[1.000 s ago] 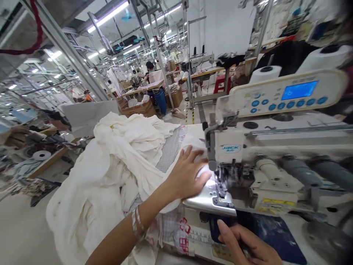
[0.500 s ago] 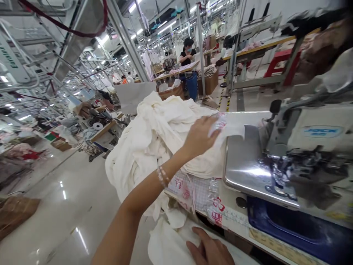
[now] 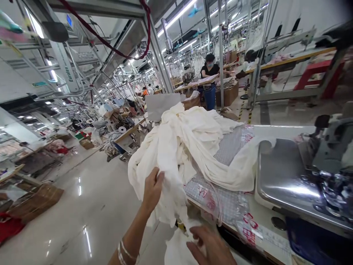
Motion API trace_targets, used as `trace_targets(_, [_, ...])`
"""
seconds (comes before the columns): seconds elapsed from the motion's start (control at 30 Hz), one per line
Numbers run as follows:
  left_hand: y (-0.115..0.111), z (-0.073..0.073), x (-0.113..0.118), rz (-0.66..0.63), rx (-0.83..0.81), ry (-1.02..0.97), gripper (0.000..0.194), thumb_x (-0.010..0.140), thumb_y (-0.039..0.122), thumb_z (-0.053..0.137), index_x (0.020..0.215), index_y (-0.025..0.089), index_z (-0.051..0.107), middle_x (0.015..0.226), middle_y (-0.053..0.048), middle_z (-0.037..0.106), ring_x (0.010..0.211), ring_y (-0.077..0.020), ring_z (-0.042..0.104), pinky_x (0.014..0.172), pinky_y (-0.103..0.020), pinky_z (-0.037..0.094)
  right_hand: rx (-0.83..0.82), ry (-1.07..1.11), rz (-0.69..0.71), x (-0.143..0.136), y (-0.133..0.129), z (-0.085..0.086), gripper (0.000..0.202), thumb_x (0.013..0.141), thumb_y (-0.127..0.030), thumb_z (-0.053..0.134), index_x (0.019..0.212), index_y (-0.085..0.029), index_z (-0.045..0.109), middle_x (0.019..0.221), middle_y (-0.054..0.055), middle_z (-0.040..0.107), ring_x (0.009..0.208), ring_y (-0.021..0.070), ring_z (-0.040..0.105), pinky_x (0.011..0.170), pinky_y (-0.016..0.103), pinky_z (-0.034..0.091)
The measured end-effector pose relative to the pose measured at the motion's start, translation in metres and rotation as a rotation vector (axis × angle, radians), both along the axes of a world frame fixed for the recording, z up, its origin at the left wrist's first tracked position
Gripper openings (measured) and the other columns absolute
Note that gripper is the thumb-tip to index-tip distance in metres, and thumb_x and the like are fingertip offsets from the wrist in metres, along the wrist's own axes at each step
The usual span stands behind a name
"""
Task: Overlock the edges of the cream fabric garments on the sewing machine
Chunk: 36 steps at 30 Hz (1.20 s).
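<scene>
cloth [image 3: 168,147], cream, limp and deeply creased, hangs in a heap over the table's edge, 1 tongue reaching the sewing machine's smooth, polished metal plate [image 3: 286,165]. the left hand [image 3: 152,189] is at its hanging folds, thumb and forefinger close together; whether they pinch cloth, i cannot tell. the right hand [image 3: 211,244], slightly blurred, has thumb and forefinger spread apart beside a lower white piece [image 3: 175,248]. the overhanging weight could drag the heap floorward, especially over slick, crinkled plastic sheeting [image 3: 209,195]; a careless tug might snag the thin, looped cords [image 3: 219,206].
</scene>
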State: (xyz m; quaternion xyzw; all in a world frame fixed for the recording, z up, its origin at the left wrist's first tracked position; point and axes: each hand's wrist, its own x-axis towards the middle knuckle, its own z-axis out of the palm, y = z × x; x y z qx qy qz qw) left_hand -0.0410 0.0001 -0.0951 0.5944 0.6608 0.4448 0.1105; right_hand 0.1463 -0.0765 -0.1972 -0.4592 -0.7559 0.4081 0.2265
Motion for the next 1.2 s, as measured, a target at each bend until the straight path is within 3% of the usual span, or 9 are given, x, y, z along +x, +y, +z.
trace_targets(0.13, [-0.041,0.051,0.026,-0.118,-0.037,-0.242,0.037,0.086,0.052,0.053,0.07,0.018,0.05,0.066,0.002,0.048,0.057,-0.0102,0.045,0.051,-0.019,0.039,-0.05,0.415,-0.02,0.001,0.017,0.032,0.061,0.083,-0.046,0.062,0.136,-0.018,0.05,0.132,0.014,0.06,0.117,0.0274,0.058,0.093,0.036,0.049])
trace_targets(0.23, [-0.059,0.062,0.044,-0.088,-0.09,-0.619,0.038,0.071,0.053,0.072,0.075,0.017,0.059,0.067,0.001,0.056,0.06,-0.0116,0.051,0.048,-0.018,0.04,-0.206,0.847,0.067,0.005,0.018,0.051,0.059,0.08,-0.051,0.067,0.13,-0.021,0.056,0.121,0.01,0.067,0.109,0.0276,0.062,0.091,0.036,0.05])
trace_targets(0.33, [-0.058,0.05,0.048,0.032,-0.086,-0.857,0.043,0.06,0.049,0.081,0.085,0.017,0.066,0.08,-0.002,0.066,0.077,-0.0161,0.061,0.057,-0.018,0.047,-0.305,0.826,0.04,0.026,0.009,0.054,0.044,0.081,-0.05,0.067,0.113,-0.019,0.071,0.104,0.008,0.072,0.1,0.029,0.064,0.089,0.038,0.049])
trace_targets(0.5, [-0.048,0.007,0.038,0.089,-0.228,-0.906,0.042,0.066,0.049,0.075,0.092,0.017,0.067,0.09,-0.005,0.069,0.08,-0.0177,0.064,0.064,-0.022,0.051,-0.385,0.792,-0.399,0.091,-0.001,0.055,0.045,0.082,-0.06,0.061,0.104,-0.023,0.074,0.095,0.005,0.074,0.091,0.0272,0.066,0.08,0.033,0.052])
trace_targets(0.77, [-0.032,-0.064,0.022,0.142,-0.297,-0.669,0.042,0.062,0.055,0.067,0.075,0.017,0.055,0.07,0.0,0.055,0.059,-0.0136,0.052,0.05,-0.023,0.043,-0.01,0.079,-0.564,0.154,0.018,0.053,0.051,0.09,-0.063,0.034,0.089,-0.022,0.062,0.074,0.006,0.069,0.074,0.0289,0.064,0.066,0.036,0.048])
trace_targets(0.87, [-0.024,-0.067,0.011,0.164,-0.242,-0.472,0.037,0.066,0.055,0.058,0.067,0.02,0.048,0.065,0.0,0.049,0.063,-0.0183,0.051,0.055,-0.031,0.047,0.129,-0.129,-0.608,0.168,0.019,0.051,0.047,0.091,-0.059,0.034,0.079,-0.024,0.061,0.056,0.001,0.061,0.056,0.0236,0.056,0.059,0.034,0.042])
trace_targets(0.97, [-0.017,-0.044,0.027,0.128,-0.116,-0.252,0.03,0.066,0.048,0.063,0.071,0.021,0.051,0.081,-0.005,0.055,0.095,-0.0289,0.054,0.083,-0.044,0.048,0.191,-0.164,-0.536,0.174,0.017,0.066,0.043,0.094,-0.054,0.037,0.074,-0.024,0.06,0.057,-0.002,0.06,0.054,0.0193,0.055,0.057,0.029,0.039])
trace_targets(1.07, [-0.009,0.001,0.082,-0.186,-0.001,-0.036,0.037,0.064,0.036,0.072,0.097,0.021,0.06,0.114,-0.009,0.058,0.122,-0.0283,0.046,0.108,-0.042,0.034,0.279,-0.141,-0.354,0.17,0.018,0.1,0.045,0.098,-0.048,0.037,0.064,-0.022,0.052,0.058,-0.003,0.058,0.054,0.0157,0.052,0.053,0.026,0.035])
trace_targets(1.2, [0.014,0.071,0.168,-1.173,0.006,0.541,0.016,0.082,0.028,0.062,0.095,0.021,0.066,0.085,-0.004,0.067,0.086,-0.0213,0.064,0.088,-0.034,0.046,0.456,-0.114,-0.272,0.174,0.023,0.144,0.039,0.096,-0.046,0.047,0.073,-0.023,0.068,0.059,-0.004,0.063,0.051,0.0129,0.053,0.05,0.024,0.033])
